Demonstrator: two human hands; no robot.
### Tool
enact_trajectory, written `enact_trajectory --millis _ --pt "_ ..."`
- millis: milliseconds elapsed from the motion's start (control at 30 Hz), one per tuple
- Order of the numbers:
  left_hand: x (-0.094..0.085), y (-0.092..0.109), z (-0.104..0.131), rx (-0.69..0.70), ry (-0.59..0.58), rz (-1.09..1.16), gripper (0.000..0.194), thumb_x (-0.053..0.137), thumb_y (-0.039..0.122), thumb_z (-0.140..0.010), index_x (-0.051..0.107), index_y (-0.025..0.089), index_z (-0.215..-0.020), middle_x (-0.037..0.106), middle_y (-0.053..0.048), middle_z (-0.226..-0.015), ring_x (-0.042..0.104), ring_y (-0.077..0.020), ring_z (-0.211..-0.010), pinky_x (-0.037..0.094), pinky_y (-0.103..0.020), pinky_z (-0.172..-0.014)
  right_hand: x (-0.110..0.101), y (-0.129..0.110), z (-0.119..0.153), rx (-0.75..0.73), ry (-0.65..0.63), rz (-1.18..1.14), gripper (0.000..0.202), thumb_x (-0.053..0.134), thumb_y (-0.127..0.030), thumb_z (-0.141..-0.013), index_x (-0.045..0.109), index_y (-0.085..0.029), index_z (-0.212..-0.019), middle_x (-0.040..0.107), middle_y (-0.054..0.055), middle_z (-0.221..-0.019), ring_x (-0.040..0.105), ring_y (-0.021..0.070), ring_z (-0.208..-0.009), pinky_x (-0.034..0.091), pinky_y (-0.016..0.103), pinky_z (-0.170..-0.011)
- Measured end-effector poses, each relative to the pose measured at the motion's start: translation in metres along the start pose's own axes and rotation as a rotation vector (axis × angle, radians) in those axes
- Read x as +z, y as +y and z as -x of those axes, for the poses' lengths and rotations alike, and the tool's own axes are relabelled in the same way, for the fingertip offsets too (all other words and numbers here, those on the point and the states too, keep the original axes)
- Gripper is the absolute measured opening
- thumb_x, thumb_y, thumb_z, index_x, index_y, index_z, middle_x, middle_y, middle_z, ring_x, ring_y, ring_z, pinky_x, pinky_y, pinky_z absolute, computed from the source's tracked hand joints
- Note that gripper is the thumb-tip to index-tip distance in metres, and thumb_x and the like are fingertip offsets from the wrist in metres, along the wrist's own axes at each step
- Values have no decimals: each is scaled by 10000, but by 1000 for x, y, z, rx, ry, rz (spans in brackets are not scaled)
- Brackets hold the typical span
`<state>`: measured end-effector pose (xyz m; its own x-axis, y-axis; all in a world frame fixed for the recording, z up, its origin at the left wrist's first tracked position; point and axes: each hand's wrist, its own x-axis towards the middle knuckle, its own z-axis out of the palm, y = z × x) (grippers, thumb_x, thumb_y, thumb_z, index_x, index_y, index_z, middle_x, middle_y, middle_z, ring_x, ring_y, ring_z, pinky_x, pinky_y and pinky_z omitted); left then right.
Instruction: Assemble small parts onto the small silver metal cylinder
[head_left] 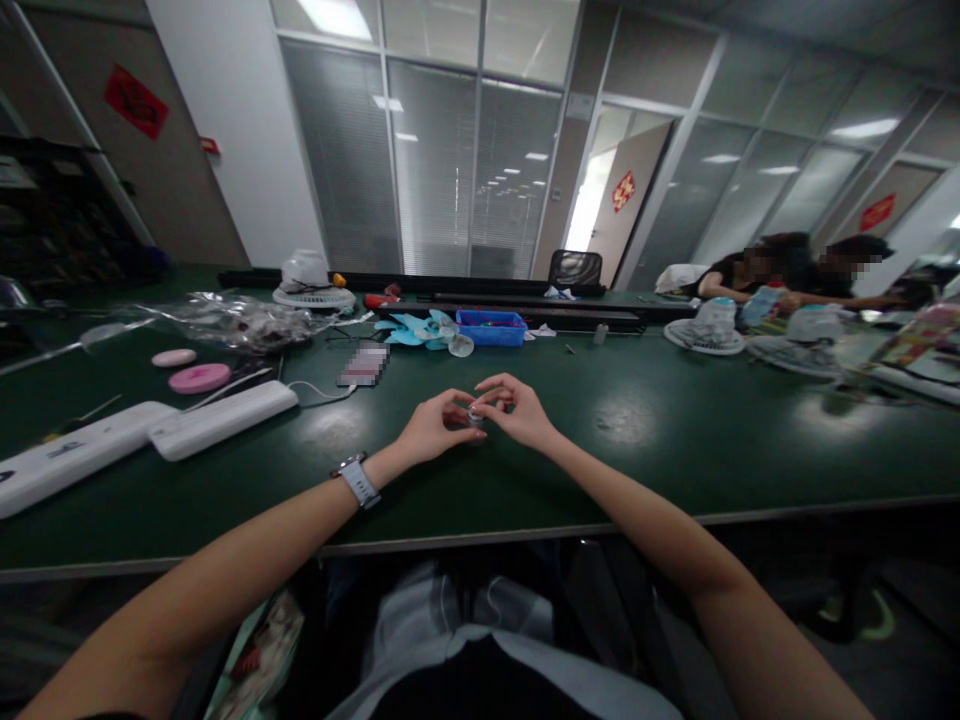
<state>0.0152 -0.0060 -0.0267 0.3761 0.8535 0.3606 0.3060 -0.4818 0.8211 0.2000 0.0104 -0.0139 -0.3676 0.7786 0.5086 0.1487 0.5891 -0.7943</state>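
Observation:
Over the middle of the green table (555, 465), both hands meet around a small, silvery, cylinder-like object (475, 419). My left hand (442, 424), with a watch on its wrist, has thumb and fingers closed round the object's left side. From the right, my right hand (516, 410) pinches at its top with thumb and forefinger. The fingers cover part of the object, so its exact shape is unclear. A phone (364, 366) on a white cable lies beyond my left hand.
White power strips (225, 418) and a pink round item (199, 378) lie left. Behind are crumpled clear plastic (247, 322), light-blue fan blades (420, 330) and a blue tray (491, 328). White fan parts (705, 335) stand at right, near two people (757, 270).

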Motion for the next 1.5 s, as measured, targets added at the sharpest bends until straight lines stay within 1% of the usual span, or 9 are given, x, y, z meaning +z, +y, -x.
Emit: enact_trajectory --millis 300,467,567,767,900,1000,1200,1400,1500 --pt "0 -2 0 -21 18 -2 557 793 361 -603 547 165 -1062 711 -56 -834 693 -199 -782 552 -371 -765 -1 -7 -3 38 51 -29 387 698 -363 -718 538 -180 -1019 686 19 -761 492 50 -442 356 176 -424" --pt "0 -1 0 -18 6 8 547 789 358 -612 554 173 -1069 718 -63 -870 695 -205 -818 545 -375 -798 -27 0 -5 88 106 -42 428 734 -386 -677 530 -184 -993 705 37 -802 549 70 -479 381 173 -409" --pt "0 0 1 -20 -2 21 551 790 348 -613 548 174 -1076 721 -60 -875 698 -205 -821 547 -365 -800 -48 16 -2 155 -74 -16 385 757 -370 -657 568 -158 -917 712 61 -808 646 131 -626 419 182 -442" --pt "-1 2 1 -6 4 -13 531 787 342 -623 549 177 -1068 722 -46 -854 697 -202 -807 553 -351 -776 -68 42 -1 329 -432 22 428 772 -355 -637 621 -110 -955 729 112 -885 663 126 -663 433 178 -488" --pt "-1 3 2 -14 4 -10 513 790 315 -625 554 180 -1060 723 -46 -863 697 -200 -810 555 -348 -777 -73 40 -4 342 -502 35 515 774 -322 -639 612 -124 -1085 702 133 -1046 573 50 -556 434 172 -497" --pt "-1 3 2 -18 7 -6 507 792 307 -623 559 184 -1056 723 -47 -866 697 -199 -809 554 -347 -778 -75 37 -4 316 -520 46 563 806 -280 -589 619 -130 -1098 697 130 -1068 523 26 -520 420 164 -495" --pt "-1 2 2 -17 8 6 523 791 319 -615 561 179 -1064 720 -50 -848 696 -201 -792 551 -358 -774 -67 43 -1 380 -425 42 473 803 -319 -584 658 -107 -981 732 133 -928 632 100 -555 430 173 -436" --pt "-1 -1 0 -34 -19 41 547 786 341 -614 574 164 -1087 720 -74 -891 693 -209 -828 539 -386 -819 -46 31 -2 232 -55 -67 383 774 -338 -638 610 -137 -920 737 113 -915 695 164 -694 409 155 -400" --pt "-1 -2 0 -35 -27 28 543 782 360 -617 604 152 -1086 716 -91 -924 686 -212 -851 537 -379 -835 -28 17 -1 144 39 -101 340 746 -355 -677 600 -151 -905 730 112 -956 691 162 -693 408 163 -394"
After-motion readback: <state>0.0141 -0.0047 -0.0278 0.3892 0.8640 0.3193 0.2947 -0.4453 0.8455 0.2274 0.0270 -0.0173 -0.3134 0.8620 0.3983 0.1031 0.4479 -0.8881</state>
